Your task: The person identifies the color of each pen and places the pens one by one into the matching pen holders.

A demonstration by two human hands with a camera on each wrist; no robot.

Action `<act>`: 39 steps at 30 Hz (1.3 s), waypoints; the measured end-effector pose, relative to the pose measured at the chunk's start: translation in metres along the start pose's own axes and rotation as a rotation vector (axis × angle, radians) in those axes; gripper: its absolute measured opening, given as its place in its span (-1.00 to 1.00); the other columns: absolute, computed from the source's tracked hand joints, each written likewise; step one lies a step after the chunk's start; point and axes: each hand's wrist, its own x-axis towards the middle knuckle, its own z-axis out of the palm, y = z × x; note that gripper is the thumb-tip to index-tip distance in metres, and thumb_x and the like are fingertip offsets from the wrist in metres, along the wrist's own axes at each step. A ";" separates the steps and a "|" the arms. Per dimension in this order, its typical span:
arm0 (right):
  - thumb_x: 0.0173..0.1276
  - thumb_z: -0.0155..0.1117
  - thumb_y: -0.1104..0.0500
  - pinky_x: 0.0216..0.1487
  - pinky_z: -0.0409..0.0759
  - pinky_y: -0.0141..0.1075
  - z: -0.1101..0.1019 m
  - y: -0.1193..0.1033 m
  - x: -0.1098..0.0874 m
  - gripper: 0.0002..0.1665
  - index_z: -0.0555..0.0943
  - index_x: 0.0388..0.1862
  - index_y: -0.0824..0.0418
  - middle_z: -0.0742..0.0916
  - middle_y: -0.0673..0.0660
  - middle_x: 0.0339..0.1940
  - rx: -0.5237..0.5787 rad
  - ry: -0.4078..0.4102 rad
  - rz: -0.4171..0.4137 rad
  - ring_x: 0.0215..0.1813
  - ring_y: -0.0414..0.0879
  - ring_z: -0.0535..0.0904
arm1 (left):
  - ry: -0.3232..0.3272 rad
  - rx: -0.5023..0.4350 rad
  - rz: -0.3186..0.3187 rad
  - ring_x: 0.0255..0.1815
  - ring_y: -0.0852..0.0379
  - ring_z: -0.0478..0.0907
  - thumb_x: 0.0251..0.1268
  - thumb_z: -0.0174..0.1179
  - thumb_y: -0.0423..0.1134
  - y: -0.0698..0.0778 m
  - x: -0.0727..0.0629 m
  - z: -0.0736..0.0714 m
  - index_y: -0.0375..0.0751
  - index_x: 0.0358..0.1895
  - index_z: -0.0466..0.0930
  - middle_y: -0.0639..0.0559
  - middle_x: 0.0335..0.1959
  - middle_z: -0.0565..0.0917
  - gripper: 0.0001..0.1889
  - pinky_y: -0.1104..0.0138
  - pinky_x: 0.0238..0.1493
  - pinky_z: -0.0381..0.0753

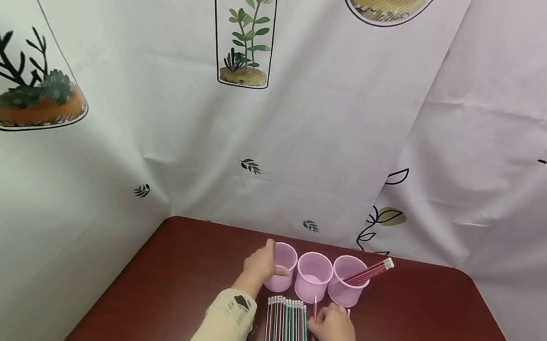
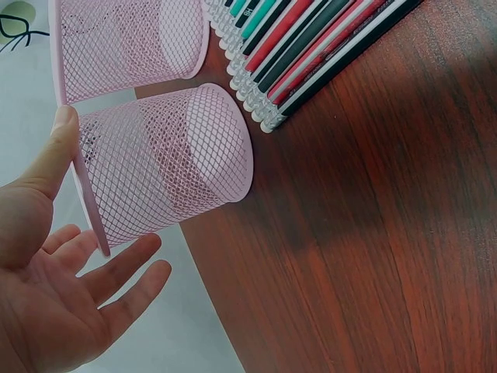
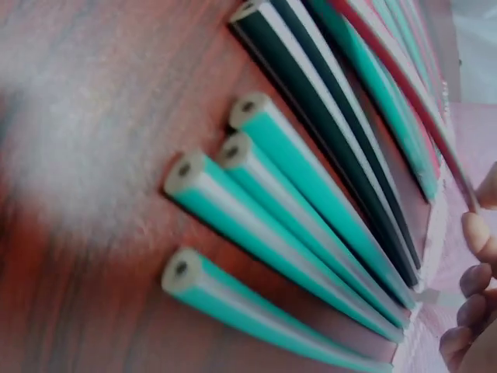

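Observation:
Three pink mesh pencil cups stand side by side. My left hand holds the left cup at its rim, thumb on one side and fingers loosely spread on the other. The middle cup shows nothing inside. Several red pencils lean in the right cup. My right hand pinches a red pencil near its eraser end, which is lifted above the row. Red, green and black striped pencils lie side by side before the cups, eraser ends toward them.
The dark red-brown table extends to both sides of the pencils. Behind it hangs a white cloth with printed plants, close to the table's back edge. More cloth hangs at the left and right.

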 end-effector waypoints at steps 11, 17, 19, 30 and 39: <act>-0.34 0.40 0.34 -0.51 0.23 -0.56 -0.020 0.008 0.012 -0.55 0.36 -0.75 -0.13 0.35 -0.25 -0.63 0.304 0.331 -0.224 -0.47 -0.34 0.22 | 0.001 0.004 0.000 -0.11 -0.20 0.54 -0.34 0.53 0.02 -0.002 -0.001 -0.001 -0.23 0.25 0.24 -0.29 -0.11 0.59 -0.02 -0.04 -0.16 0.47; -0.31 0.34 0.41 -0.52 0.23 -0.54 -0.037 0.010 0.024 -0.63 0.43 -0.72 -0.02 0.39 -0.18 -0.64 0.343 0.414 -0.200 -0.49 -0.29 0.25 | -0.005 0.004 -0.007 -0.08 -0.21 0.53 -0.32 0.52 0.03 -0.001 -0.002 -0.002 -0.23 0.27 0.22 -0.29 -0.08 0.58 -0.01 -0.04 -0.13 0.47; -0.30 0.32 0.42 -0.53 0.24 -0.53 -0.041 0.010 0.028 -0.66 0.44 -0.72 0.00 0.41 -0.14 -0.65 0.346 0.446 -0.197 -0.49 -0.28 0.27 | -0.006 -0.004 -0.006 -0.08 -0.21 0.53 -0.32 0.52 0.02 -0.001 -0.003 -0.002 -0.23 0.28 0.22 -0.30 -0.08 0.58 -0.01 -0.04 -0.12 0.47; -0.23 0.31 0.44 -0.54 0.29 -0.54 -0.057 0.012 0.043 -0.69 0.45 -0.74 0.05 0.46 -0.15 -0.66 0.375 0.525 -0.177 -0.54 -0.28 0.32 | -0.003 0.005 0.010 -0.09 -0.19 0.54 -0.33 0.52 0.03 -0.002 -0.001 -0.001 -0.25 0.27 0.22 -0.29 -0.10 0.59 0.00 -0.04 -0.17 0.48; -0.09 0.32 0.40 -0.60 0.38 -0.56 -0.075 0.012 0.053 -0.82 0.54 -0.64 0.16 0.54 -0.10 -0.73 0.459 0.461 -0.018 -0.63 -0.31 0.40 | -0.004 0.003 0.015 -0.13 -0.19 0.54 -0.33 0.53 0.03 0.000 -0.001 -0.002 -0.26 0.25 0.23 -0.27 -0.13 0.59 -0.02 -0.03 -0.18 0.49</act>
